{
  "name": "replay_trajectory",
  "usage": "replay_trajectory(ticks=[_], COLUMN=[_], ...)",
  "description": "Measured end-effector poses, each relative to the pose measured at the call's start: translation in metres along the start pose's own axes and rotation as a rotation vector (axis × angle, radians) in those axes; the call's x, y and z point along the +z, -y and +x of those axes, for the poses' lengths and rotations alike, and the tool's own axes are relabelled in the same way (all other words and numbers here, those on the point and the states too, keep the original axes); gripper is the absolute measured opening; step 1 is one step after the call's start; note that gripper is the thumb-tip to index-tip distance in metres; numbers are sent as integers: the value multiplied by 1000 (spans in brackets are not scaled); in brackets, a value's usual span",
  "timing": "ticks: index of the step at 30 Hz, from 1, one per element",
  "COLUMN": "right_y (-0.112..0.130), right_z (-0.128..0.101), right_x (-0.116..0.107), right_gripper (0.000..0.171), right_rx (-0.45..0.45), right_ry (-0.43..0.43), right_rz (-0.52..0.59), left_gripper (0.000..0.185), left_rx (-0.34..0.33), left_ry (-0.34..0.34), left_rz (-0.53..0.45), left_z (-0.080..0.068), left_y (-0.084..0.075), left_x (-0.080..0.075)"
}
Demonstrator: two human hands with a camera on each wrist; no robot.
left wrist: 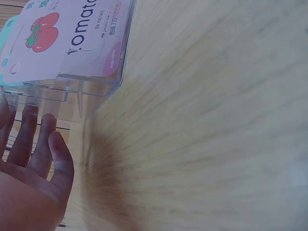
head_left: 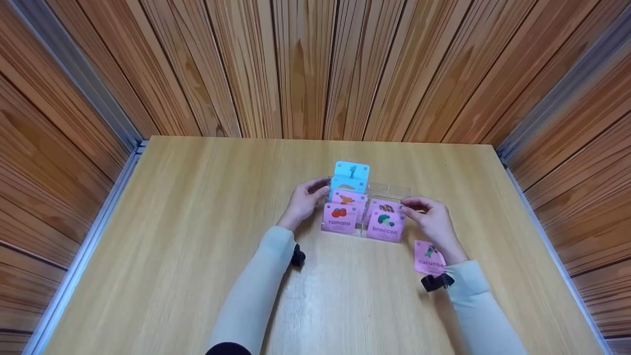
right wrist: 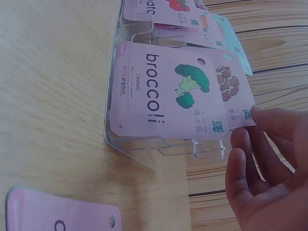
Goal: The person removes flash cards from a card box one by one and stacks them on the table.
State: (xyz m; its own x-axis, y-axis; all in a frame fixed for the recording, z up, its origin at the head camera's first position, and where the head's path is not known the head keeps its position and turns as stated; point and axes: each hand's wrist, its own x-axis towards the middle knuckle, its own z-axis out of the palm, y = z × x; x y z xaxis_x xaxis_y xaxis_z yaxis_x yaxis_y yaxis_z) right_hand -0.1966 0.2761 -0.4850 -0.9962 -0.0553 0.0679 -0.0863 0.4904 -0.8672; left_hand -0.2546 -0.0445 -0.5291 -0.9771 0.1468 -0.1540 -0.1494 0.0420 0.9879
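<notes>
At table centre I have my left hand [head_left: 303,202] with fingers extended flat against the clear card holder [right wrist: 139,144] at its 9 o'clock, right hand [head_left: 429,217] fingertips touching the broccoli card [right wrist: 178,96] at 3; holder looks light, rigid, slippery, so best gripped by both side walls.

Head camera looks down; wrist cameras (close, low) share the clear holder [head_left: 389,190]

A: The light is bright and even; the surface [head_left: 197,222] shows a pale sheen near the bottom of the head view.

B: Yes. The left wrist view is motion-blurred, and wall planks bend at the edges.
</notes>
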Motion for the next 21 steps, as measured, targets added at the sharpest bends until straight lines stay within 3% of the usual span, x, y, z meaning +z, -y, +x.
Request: replay_trajectory(ticks=[21], right_y=[3], right_z=[-3], right_x=[-1], right_gripper=[22], right_rx=[-3], right_ry=[-13], right_rz=[6], left_gripper=[37], left_rx=[-1], left_ry=[-9], left_rz=[24], left_z=[0], left_y=[1], left_x=[0])
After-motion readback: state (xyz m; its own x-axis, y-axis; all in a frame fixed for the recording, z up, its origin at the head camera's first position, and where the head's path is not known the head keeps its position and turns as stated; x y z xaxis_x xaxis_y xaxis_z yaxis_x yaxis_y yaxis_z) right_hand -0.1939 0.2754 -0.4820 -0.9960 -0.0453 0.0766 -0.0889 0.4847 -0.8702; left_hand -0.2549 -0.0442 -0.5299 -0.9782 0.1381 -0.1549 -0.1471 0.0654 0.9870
